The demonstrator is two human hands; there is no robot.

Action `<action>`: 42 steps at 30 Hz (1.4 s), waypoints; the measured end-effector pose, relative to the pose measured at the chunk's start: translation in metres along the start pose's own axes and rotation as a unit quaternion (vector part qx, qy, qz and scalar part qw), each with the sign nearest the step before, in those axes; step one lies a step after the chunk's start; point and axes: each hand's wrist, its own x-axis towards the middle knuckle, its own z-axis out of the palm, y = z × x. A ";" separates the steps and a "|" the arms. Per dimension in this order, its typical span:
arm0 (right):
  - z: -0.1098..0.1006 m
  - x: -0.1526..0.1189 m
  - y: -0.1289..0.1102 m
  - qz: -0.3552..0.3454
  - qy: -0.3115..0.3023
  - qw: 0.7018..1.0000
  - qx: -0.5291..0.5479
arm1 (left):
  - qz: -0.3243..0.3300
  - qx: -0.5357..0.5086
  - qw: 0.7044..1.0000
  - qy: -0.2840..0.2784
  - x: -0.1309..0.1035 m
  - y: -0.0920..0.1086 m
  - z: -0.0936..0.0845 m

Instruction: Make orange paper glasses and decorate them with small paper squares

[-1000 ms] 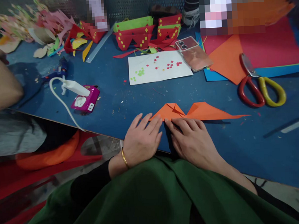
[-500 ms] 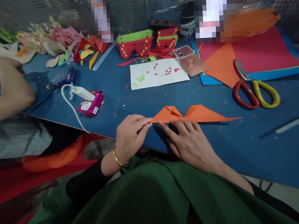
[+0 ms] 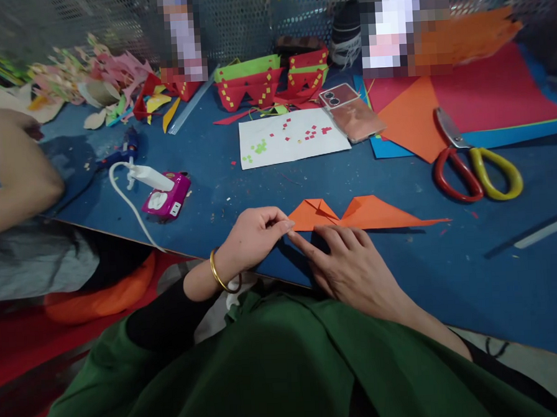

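Head view: folded orange paper (image 3: 372,213) lies on the blue counter (image 3: 221,193), near its front edge, directly before the wearer. Left hand (image 3: 254,238): grip narrow, thumb and forefinger pinched at the paper's left tip. Right hand (image 3: 351,261): grip loose and fairly wide, palm down, forefinger reaching to the same tip, other fingertips at the near edge of the paper. Beyond the paper, a white sheet (image 3: 275,149) carries small green and red bits; a phone (image 3: 358,117) overlaps its right end. Red masks (image 3: 248,89) with yellow squares stand behind. To the right, scissors (image 3: 465,161), one handle red, one yellow. To the left, a magenta socket block (image 3: 177,189); farther left, another person's arm (image 3: 21,166).
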 end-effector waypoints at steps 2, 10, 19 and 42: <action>0.000 0.000 0.000 0.000 0.002 1.000 -0.002 | 0.001 0.006 1.000 -0.006 0.000 0.001 0.000; 0.000 0.000 0.001 0.004 -0.001 1.000 0.003 | 0.011 -0.044 0.999 -0.030 -0.004 0.005 -0.008; 0.001 -0.001 0.000 -0.004 -0.006 1.000 0.003 | 0.036 0.035 0.999 -0.009 0.000 0.002 -0.006; 0.003 -0.001 0.001 0.008 0.028 0.999 0.022 | 0.174 0.347 0.877 0.283 0.006 -0.025 -0.025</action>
